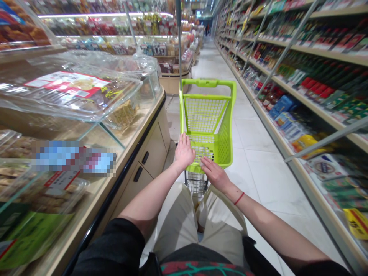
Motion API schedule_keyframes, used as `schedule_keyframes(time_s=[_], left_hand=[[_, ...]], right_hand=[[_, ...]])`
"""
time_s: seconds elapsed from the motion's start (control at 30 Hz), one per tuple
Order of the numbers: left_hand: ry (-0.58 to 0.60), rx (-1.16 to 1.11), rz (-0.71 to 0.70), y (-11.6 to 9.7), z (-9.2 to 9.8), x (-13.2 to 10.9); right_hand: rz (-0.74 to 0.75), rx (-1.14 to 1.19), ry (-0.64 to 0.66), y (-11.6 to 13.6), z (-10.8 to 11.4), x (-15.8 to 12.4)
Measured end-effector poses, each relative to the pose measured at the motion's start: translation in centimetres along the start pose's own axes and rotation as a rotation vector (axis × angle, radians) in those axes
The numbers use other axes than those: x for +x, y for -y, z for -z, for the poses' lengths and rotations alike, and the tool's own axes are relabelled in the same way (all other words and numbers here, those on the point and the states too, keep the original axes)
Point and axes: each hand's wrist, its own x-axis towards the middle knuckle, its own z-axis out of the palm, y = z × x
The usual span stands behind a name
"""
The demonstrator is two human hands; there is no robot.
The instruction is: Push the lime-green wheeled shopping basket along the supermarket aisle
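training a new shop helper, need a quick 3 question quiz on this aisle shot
1. Which wrist, left or right, wears the red band?
2. True or false: the glass food counter stands on the person's right.
3. What do the left hand and right hand rest on: a) the counter, b) the shelves, c) the lime green shopping cart?

Key: 1 right; 2 false; 3 c
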Motion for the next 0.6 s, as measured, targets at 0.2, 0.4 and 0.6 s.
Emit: schedule_keyframes(time_s=[0.2, 0.4, 0.6], left_hand=[[0.046, 0.042, 0.008, -0.2, 0.3, 0.1], [0.054, 0.013, 0.026, -0.4, 0.7, 0.0], [0.082, 0.02, 0.032, -0.5, 1.0, 0.0]], right_hand=[[-0.044, -0.026, 0.04, -3.9, 5.0, -4.2], [-0.116, -0.034, 0.018, -3.4, 4.6, -4.4], [-0.065, 0.055, 0.001, 0.5, -0.2, 0.7]])
